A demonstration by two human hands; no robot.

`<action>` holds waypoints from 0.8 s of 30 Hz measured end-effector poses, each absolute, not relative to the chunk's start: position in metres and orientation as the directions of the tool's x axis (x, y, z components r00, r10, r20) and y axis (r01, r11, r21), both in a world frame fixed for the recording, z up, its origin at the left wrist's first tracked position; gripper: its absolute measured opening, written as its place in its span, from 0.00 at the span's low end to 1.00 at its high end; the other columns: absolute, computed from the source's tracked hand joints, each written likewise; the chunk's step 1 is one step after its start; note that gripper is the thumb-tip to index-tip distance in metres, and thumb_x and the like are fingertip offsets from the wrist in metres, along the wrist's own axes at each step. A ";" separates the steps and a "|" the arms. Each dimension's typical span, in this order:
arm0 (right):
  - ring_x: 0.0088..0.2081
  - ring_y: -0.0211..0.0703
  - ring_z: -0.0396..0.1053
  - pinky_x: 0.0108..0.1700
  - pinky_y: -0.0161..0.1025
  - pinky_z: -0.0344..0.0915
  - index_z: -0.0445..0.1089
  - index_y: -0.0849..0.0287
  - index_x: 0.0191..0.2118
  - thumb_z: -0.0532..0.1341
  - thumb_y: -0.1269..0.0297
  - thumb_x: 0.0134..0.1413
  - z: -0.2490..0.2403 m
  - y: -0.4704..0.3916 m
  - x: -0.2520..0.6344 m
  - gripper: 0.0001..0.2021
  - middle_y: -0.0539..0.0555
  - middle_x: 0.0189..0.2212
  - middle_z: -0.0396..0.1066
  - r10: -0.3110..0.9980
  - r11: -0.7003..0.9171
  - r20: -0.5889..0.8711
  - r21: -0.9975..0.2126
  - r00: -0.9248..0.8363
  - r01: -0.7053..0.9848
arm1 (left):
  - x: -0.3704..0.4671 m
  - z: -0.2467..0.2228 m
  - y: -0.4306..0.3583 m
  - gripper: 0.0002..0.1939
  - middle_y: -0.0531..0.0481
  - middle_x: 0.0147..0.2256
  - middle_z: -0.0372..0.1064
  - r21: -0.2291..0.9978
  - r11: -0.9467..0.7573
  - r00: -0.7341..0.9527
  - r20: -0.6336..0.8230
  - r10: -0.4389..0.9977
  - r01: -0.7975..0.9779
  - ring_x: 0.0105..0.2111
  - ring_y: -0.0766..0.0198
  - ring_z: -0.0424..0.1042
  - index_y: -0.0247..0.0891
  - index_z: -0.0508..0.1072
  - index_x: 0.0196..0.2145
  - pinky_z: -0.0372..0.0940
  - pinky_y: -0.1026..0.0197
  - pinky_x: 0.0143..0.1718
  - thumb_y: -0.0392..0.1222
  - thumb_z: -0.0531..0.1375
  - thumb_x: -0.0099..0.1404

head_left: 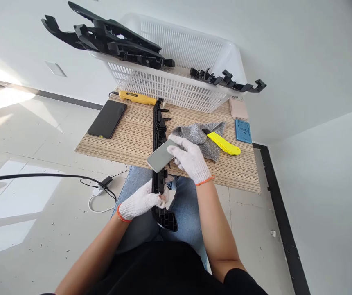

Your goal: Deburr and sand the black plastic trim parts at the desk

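My left hand (pixel 145 200), in a white knit glove with an orange cuff, is closed around the lower part of a long black plastic part (pixel 159 143). This part lies over the table's front edge, its upper end on the tabletop and its wide ribbed end above my lap. In my gloved right hand (pixel 190 157) is a flat grey rectangular block (pixel 163 155), gripped at its right end by thumb and fingers. The block sits over the middle of the black part; whether they touch I cannot tell. Just beyond my right hand lie a grey cloth (pixel 194 133) and a yellow-handled tool (pixel 224 143).
A white slatted basket (pixel 170 88) at the table's back holds several black plastic parts (pixel 117 41) jutting over its rim. On the wooden table (pixel 133 137) are a dark phone-like slab (pixel 107 119), a yellow corded tool (pixel 137 97), a blue case (pixel 243 131) and a pink box (pixel 238 108).
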State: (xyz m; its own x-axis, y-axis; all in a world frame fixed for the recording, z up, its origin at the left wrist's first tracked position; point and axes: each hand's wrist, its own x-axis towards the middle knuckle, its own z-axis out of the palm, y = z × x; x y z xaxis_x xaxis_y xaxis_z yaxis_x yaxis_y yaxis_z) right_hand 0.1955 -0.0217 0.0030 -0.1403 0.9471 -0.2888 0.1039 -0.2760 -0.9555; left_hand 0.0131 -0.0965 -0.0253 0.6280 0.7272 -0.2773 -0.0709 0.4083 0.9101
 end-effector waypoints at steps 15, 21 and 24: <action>0.52 0.52 0.78 0.58 0.55 0.76 0.82 0.50 0.54 0.69 0.57 0.57 0.002 -0.023 0.196 0.19 0.53 0.47 0.82 0.958 -0.111 -0.145 -0.983 -0.246 0.146 | 0.012 -0.027 -0.097 0.03 0.55 0.21 0.62 0.924 0.382 0.647 -0.271 0.713 -0.033 0.24 0.66 0.57 0.39 0.67 0.22 0.54 0.62 0.27 0.39 0.59 0.48; 0.58 0.52 0.76 0.67 0.55 0.68 0.82 0.49 0.54 0.70 0.56 0.59 -0.003 -0.026 0.198 0.18 0.54 0.56 0.80 0.928 0.030 -0.049 -0.978 -0.370 0.204 | 0.011 -0.029 -0.097 0.04 0.56 0.22 0.60 0.929 0.370 0.617 -0.280 0.736 -0.020 0.25 0.67 0.57 0.39 0.66 0.22 0.55 0.62 0.29 0.38 0.59 0.50; 0.62 0.51 0.73 0.70 0.55 0.64 0.81 0.48 0.57 0.67 0.56 0.62 -0.005 -0.027 0.199 0.18 0.53 0.59 0.79 0.981 0.054 0.016 -0.979 -0.192 0.198 | 0.011 -0.030 -0.097 0.05 0.56 0.21 0.62 0.919 0.392 0.651 -0.273 0.708 -0.041 0.24 0.67 0.57 0.39 0.67 0.23 0.55 0.62 0.28 0.40 0.60 0.50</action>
